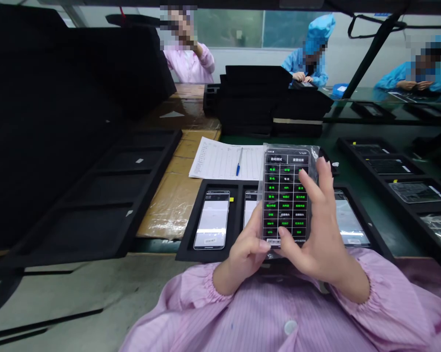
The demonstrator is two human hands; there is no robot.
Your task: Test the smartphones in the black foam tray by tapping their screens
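Observation:
A smartphone [286, 195] in a clear plastic sleeve is held up in front of my chest. Its black screen shows a grid of labels, mostly green with a few white. My left hand [248, 247] grips the phone's lower left side, thumb at the bottom edge. Over the right side of the screen, my right hand [321, 225] is open with fingers apart, its thumb near the bottom rows. Behind and below lies a black foam tray [186, 239] with several lit phones, among them a white-screened phone [212, 220] at the left; my hands partly hide the others.
Printed sheets [213, 159] with a blue pen [239, 164] lie beyond the tray. Black trays [150, 181] stand at left, stacked trays [257, 102] at the back. Another tray [380, 178] with devices is at right. A co-worker in pink [191, 63] and co-workers in blue [288, 61] are across the table.

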